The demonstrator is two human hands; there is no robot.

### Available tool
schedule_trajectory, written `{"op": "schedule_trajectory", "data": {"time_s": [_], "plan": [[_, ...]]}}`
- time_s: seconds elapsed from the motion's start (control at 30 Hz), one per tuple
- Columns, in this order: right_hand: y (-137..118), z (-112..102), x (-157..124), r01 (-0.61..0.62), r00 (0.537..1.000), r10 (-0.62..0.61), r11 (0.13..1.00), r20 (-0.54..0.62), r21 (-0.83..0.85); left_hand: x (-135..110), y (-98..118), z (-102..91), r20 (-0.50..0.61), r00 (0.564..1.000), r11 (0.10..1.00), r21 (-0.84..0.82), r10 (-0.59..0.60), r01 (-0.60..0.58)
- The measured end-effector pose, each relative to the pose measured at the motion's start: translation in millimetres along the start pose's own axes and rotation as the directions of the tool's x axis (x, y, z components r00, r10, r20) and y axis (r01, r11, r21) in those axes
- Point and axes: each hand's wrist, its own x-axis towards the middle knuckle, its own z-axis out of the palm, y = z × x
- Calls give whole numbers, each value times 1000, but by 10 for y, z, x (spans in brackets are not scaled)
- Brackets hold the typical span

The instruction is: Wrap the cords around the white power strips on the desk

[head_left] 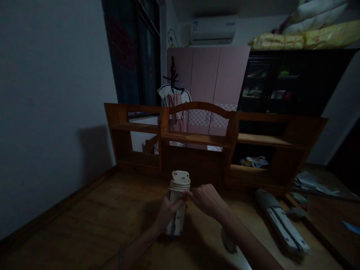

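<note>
A white power strip [180,221] stands tilted in the middle of the wooden desk, its pale cord [180,184] wound in several turns around the upper part. My left hand [166,212] is wrapped around the strip from the left, thumb across its face. At the strip's right edge, just under the coils, my right hand [204,197] is closed in a pinch, apparently on the cord; the dim light hides the cord's end. On the right lies a second power strip [287,228] with a greyish cord [266,198] bundled around its far end.
A wooden shelf unit [197,139] runs along the desk's back. A small rounded object [228,242] sits partly under my right forearm. Papers [315,183] lie at far right, and a plastic bag [258,162] rests in the right shelf. A wall [56,112] borders the left.
</note>
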Motion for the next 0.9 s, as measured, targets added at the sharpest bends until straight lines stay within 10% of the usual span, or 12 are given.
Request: {"op": "schedule_trajectory", "data": {"time_s": [0.37, 0.9], "plan": [[57, -51, -40, 18, 1000, -17, 999, -20, 51, -15, -33, -31, 113, 990, 971, -211, -85, 108], [159, -84, -50, -54, 992, 30, 978, 121, 201, -39, -37, -19, -179, 976, 988, 61, -127, 140]]}}
